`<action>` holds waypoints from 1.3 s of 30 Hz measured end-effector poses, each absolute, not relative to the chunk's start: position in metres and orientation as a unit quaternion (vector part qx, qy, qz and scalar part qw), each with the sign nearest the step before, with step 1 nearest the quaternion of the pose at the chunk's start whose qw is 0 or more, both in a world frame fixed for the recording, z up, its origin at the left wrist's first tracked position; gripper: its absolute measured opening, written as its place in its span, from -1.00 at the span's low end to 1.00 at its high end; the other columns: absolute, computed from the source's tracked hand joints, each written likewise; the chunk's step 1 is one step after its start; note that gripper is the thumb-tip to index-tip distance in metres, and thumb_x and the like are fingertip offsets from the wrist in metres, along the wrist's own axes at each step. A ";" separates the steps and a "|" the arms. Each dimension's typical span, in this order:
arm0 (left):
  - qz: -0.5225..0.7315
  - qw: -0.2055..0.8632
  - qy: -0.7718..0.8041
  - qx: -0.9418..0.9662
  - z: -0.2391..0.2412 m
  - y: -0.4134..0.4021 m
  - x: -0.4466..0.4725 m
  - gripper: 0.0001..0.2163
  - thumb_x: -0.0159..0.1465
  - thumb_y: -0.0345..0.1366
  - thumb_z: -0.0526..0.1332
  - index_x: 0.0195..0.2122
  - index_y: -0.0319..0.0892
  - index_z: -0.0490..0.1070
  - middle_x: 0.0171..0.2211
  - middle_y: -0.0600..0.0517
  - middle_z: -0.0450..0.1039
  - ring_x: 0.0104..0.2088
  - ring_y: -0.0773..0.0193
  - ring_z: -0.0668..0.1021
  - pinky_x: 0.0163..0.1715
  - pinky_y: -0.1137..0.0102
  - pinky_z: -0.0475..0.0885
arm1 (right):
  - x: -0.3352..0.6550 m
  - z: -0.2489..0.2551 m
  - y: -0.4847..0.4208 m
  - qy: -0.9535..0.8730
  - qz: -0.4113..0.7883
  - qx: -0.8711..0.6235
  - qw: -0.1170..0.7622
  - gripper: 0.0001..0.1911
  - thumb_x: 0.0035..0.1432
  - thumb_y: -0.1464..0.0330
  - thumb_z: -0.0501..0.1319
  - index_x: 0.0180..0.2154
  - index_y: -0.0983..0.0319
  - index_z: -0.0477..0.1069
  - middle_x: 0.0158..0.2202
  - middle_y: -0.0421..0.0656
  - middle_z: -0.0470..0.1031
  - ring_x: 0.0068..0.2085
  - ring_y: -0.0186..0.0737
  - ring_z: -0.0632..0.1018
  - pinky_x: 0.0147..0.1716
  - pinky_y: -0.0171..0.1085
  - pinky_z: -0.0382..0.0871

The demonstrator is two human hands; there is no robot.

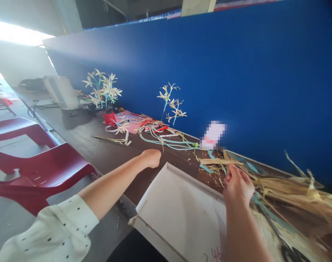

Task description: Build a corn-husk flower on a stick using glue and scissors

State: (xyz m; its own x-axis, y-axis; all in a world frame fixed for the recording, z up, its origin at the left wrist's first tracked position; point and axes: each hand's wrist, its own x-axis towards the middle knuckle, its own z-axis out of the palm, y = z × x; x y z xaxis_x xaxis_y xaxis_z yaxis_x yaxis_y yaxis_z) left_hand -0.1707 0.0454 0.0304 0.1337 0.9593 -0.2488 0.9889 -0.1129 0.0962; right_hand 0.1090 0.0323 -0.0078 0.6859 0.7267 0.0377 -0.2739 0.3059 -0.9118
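My left hand (151,158) is closed over the dark table, beyond the corner of a white shallow box lid (182,203). A thin pale strand shows just past its knuckles; what the fingers hold, if anything, is hidden. At the box's right side, my right hand (239,185) is pinched at a flat tan strip of dried husk (220,161). Husk scraps and bits of light-blue tape lie around that strip. To the right spreads a pile of dried corn husks (294,189), with black-handled scissors (287,253) in front.
Pale husk flowers (106,87) stand in a red pot (109,118); two more flower stems (171,102) rise near the blue partition (237,72). Light-blue cords (166,143) loop across the table (108,153). Red plastic chairs (51,163) stand at left.
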 end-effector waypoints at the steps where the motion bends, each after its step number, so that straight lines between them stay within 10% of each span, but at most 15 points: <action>1: -0.049 0.123 0.655 0.744 0.029 0.046 -0.175 -0.86 -0.04 -0.42 0.23 -0.44 -0.23 0.54 -0.36 -0.19 0.56 -0.29 0.09 0.58 -0.29 0.37 0.42 | 0.109 -0.007 0.032 -0.232 0.323 -0.494 0.773 -0.74 -0.27 0.35 0.38 -0.58 0.28 0.30 -0.66 -0.31 0.27 -0.68 -0.52 0.18 -0.78 -0.47 -0.04; 13: 0.299 0.530 0.536 0.585 0.038 0.045 -0.173 -0.78 -0.04 -0.26 0.36 -0.43 -0.29 0.45 -0.35 -0.05 0.56 -0.35 0.33 0.55 -0.33 0.45 0.45 | 0.109 -0.009 0.033 -0.240 0.334 -0.496 0.765 -0.74 -0.25 0.31 0.38 -0.56 0.27 0.33 -0.67 -0.33 0.27 -0.68 -0.52 0.18 -0.76 -0.47 -0.03; 19: 0.285 0.665 0.414 0.552 0.045 0.046 -0.105 -0.74 -0.02 -0.28 0.40 -0.41 -0.30 0.38 -0.38 -0.06 0.55 -0.41 0.34 0.57 -0.29 0.36 0.48 | 0.109 -0.011 0.034 -0.241 0.358 -0.484 0.761 -0.74 -0.23 0.31 0.37 -0.57 0.27 0.31 -0.71 -0.35 0.23 -0.69 -0.52 0.15 -0.76 -0.49 -0.06; 29: 0.387 0.593 0.415 0.570 0.081 0.056 -0.014 -0.89 0.18 -0.51 0.19 -0.26 -0.33 0.41 -0.46 -0.03 0.52 -0.50 0.42 0.52 -0.32 0.42 0.47 | 0.115 -0.010 0.036 -0.234 0.374 -0.493 0.750 -0.69 -0.27 0.24 0.39 -0.50 0.28 0.37 -0.64 -0.34 0.28 -0.67 -0.52 0.16 -0.74 -0.48 -0.04; 39: 0.533 0.171 0.429 0.709 0.016 0.033 0.019 -0.82 0.25 -0.40 0.10 -0.24 -0.14 0.49 -0.25 0.00 0.52 -0.23 0.29 0.52 -0.20 0.43 0.41 | 0.120 -0.013 0.036 -0.240 0.380 -0.500 0.740 -0.65 -0.28 0.19 0.40 -0.45 0.30 0.46 -0.71 -0.35 0.20 -0.68 -0.49 0.13 -0.73 -0.42 -0.07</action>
State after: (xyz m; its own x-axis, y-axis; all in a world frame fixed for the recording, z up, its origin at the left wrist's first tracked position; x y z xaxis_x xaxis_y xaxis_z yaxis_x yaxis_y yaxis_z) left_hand 0.0185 0.0326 0.0161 0.0637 0.7905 0.6092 0.4246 -0.5739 0.7003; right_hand 0.1196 0.0363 -0.0127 0.5970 0.8019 -0.0251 -0.3226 0.2113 -0.9226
